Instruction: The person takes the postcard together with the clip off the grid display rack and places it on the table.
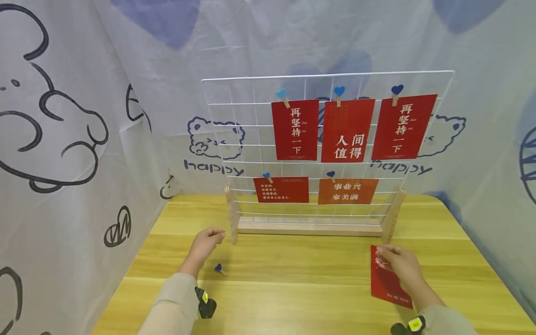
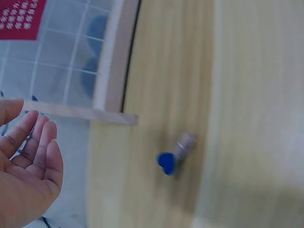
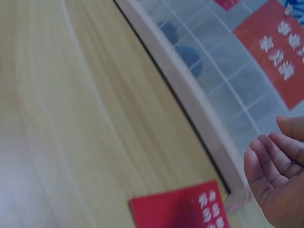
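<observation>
Hanging five red cards [image 1: 295,130], one clip [image 1: 219,268] loose

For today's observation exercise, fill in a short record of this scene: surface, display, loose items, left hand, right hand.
surface: wooden table
display: white wire grid in a wooden stand, five red cards pegged on it
loose items: blue heart peg and a red card lying on the table
left hand: left hand holds nothing, near the stand's left post, the peg lying apart from it
right hand: right hand over the red card's top edge; grip unclear
</observation>
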`<state>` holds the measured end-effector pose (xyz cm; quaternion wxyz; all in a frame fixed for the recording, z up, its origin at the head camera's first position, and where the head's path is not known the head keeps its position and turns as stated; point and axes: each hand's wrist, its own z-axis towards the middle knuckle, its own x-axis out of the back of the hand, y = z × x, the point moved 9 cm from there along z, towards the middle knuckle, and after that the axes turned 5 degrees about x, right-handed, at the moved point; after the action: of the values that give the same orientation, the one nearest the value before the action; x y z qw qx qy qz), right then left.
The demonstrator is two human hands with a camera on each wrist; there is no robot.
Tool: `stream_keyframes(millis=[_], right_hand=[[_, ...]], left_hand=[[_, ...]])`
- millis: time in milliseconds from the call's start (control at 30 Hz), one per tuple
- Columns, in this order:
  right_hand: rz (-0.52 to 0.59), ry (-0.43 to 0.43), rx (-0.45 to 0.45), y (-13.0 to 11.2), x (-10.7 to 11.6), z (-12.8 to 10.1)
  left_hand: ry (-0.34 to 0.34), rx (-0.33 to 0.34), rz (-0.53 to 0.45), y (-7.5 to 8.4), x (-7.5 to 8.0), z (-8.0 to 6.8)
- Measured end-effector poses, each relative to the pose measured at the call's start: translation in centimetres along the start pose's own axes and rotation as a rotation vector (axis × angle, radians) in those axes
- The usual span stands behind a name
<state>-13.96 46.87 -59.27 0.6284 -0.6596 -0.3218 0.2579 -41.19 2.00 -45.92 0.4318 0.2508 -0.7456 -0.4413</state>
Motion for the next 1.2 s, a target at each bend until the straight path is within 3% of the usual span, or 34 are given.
stream_keyframes(millis=[100,267,400,533,733,1200], right_hand=[[0.045,-0.022,0.049,-0.9,-1.0,0.9],[0.061,-0.133,0.135,-6.7,-4.0,-0.1],[-0.076,-0.139,0.165,-12.4,-6.3,-2.3],[-0.187,-0.149,0.152,-16.5,-8.1,-3.7],[-0.186,-0.169,0.135,-18.8,-9.5,-3.5],[-0.160,-0.211,0.198,-22.7,-11.7,-2.6]], left_hand=[[-0.010,-0.020,-0.014,1.3,-0.1,0.1],[-0.024,-0.058,-0.046,3.7,-0.2,0.0],[-0.029,-0.087,-0.070,5.3,-0.2,0.0],[-0.029,-0.109,-0.082,6.7,-0.1,0.0],[-0.038,-0.144,-0.099,9.1,0.1,-0.1],[-0.065,-0.244,-0.069,14.4,0.0,-0.6]])
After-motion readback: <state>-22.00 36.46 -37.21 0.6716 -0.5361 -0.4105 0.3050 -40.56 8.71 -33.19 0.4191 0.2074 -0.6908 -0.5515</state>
